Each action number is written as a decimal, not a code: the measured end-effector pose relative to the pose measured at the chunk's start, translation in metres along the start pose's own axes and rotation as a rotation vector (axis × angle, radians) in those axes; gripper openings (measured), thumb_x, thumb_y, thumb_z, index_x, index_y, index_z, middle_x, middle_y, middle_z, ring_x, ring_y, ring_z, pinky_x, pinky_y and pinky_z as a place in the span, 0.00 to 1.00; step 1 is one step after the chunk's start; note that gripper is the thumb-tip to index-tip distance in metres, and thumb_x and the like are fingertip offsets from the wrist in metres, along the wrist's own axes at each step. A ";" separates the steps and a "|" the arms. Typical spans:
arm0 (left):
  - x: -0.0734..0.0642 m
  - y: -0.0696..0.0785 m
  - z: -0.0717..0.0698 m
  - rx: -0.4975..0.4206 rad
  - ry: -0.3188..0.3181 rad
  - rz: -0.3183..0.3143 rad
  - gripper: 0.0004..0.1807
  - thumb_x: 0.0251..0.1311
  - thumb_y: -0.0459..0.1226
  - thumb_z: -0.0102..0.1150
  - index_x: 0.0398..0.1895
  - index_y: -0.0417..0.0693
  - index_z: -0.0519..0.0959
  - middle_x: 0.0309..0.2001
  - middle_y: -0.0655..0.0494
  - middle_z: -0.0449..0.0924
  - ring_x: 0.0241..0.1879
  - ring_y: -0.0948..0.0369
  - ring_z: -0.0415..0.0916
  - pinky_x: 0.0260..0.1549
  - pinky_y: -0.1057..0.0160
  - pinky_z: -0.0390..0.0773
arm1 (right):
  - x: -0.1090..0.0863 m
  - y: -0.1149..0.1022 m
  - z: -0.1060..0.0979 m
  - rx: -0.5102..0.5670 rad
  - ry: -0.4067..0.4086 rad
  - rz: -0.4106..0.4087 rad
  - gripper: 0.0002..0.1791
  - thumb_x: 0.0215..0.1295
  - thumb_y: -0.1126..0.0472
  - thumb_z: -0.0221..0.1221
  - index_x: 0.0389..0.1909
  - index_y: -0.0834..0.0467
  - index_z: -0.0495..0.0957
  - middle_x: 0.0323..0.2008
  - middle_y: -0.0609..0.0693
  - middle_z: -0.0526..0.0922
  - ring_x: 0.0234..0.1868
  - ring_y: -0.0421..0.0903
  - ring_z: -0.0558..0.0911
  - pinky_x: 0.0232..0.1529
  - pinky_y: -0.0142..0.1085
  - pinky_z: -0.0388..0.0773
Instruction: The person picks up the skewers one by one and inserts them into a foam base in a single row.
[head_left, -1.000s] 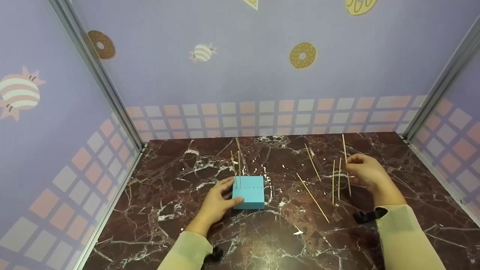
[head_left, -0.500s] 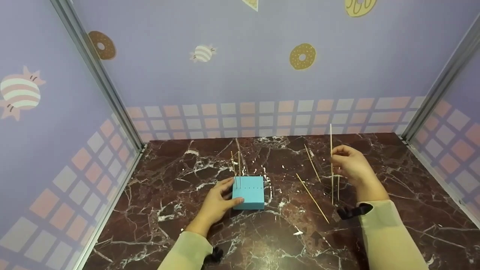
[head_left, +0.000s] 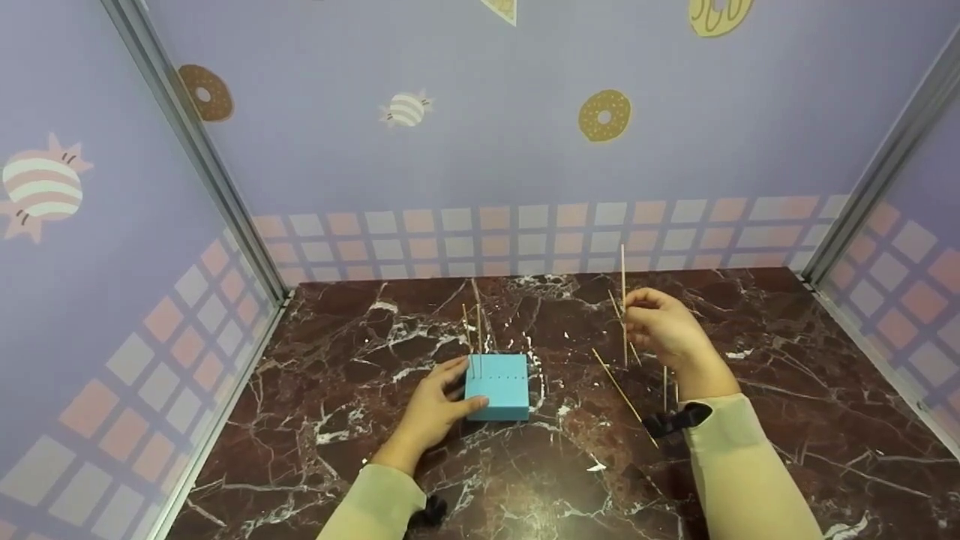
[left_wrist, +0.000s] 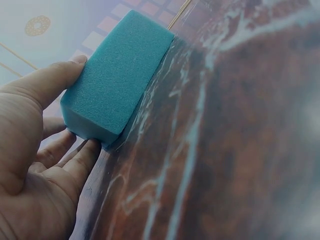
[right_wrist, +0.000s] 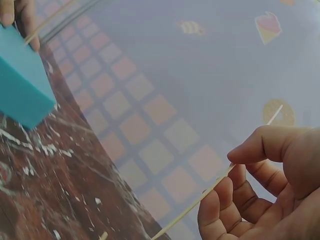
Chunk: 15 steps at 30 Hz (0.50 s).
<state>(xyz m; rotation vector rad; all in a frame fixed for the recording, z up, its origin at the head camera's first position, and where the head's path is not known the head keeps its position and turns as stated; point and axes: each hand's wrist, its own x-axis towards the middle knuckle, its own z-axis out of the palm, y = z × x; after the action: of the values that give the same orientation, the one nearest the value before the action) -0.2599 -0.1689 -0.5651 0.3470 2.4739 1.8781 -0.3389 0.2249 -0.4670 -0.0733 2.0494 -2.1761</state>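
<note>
A light blue foam block (head_left: 499,397) with a row of small holes along its top rests on the table. My left hand (head_left: 436,401) holds it from the left, with the thumb at its front part; the left wrist view shows the thumb (left_wrist: 55,80) and fingers around one end of the block (left_wrist: 120,70). Two thin wooden sticks (head_left: 480,330) stand upright in the block's left holes. To the right of the block, my right hand (head_left: 669,330) pinches another wooden stick (head_left: 623,270), roughly upright. In the right wrist view, thumb and fingertips meet on this stick (right_wrist: 192,204).
Loose wooden sticks lie right of the block, one slanting (head_left: 625,397) and one behind the held stick. Others (head_left: 664,386) are partly covered by the right arm. White flecks and veins mark the dark marbled table (head_left: 337,487). Patterned walls (head_left: 502,150) enclose the back and sides.
My right hand, with the stick between its fingertips, has moved left over the loose sticks, and the stick has risen to nearly vertical. The left hand and the block have stayed in place.
</note>
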 end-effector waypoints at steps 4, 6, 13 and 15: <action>0.000 0.000 -0.001 0.022 -0.009 -0.015 0.49 0.67 0.37 0.82 0.85 0.29 0.65 0.86 0.31 0.61 0.81 0.31 0.70 0.78 0.47 0.81 | 0.001 0.001 0.014 0.012 -0.023 -0.017 0.14 0.74 0.77 0.56 0.40 0.53 0.80 0.35 0.43 0.79 0.33 0.40 0.79 0.36 0.30 0.85; 0.000 0.000 -0.001 0.033 -0.014 -0.018 0.50 0.67 0.39 0.82 0.86 0.30 0.65 0.87 0.32 0.61 0.81 0.31 0.70 0.77 0.48 0.82 | 0.002 0.002 0.022 0.019 -0.034 -0.028 0.14 0.73 0.77 0.56 0.39 0.54 0.80 0.35 0.43 0.79 0.33 0.40 0.79 0.36 0.30 0.86; 0.000 0.000 -0.001 0.027 -0.007 -0.016 0.49 0.67 0.37 0.82 0.85 0.30 0.66 0.86 0.31 0.61 0.81 0.31 0.71 0.78 0.49 0.81 | 0.006 0.007 0.049 0.051 -0.035 -0.062 0.15 0.71 0.78 0.58 0.36 0.53 0.81 0.34 0.44 0.79 0.31 0.40 0.78 0.32 0.28 0.81; 0.000 0.001 0.000 0.024 -0.003 -0.008 0.49 0.66 0.36 0.82 0.84 0.28 0.66 0.86 0.30 0.61 0.81 0.31 0.71 0.78 0.47 0.80 | 0.007 0.009 0.056 0.070 -0.034 -0.082 0.15 0.70 0.79 0.58 0.37 0.54 0.81 0.34 0.44 0.79 0.31 0.41 0.78 0.33 0.29 0.82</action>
<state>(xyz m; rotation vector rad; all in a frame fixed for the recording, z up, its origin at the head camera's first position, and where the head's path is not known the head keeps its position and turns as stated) -0.2593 -0.1690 -0.5644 0.3395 2.4936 1.8450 -0.3374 0.1683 -0.4729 -0.1888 1.9838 -2.2760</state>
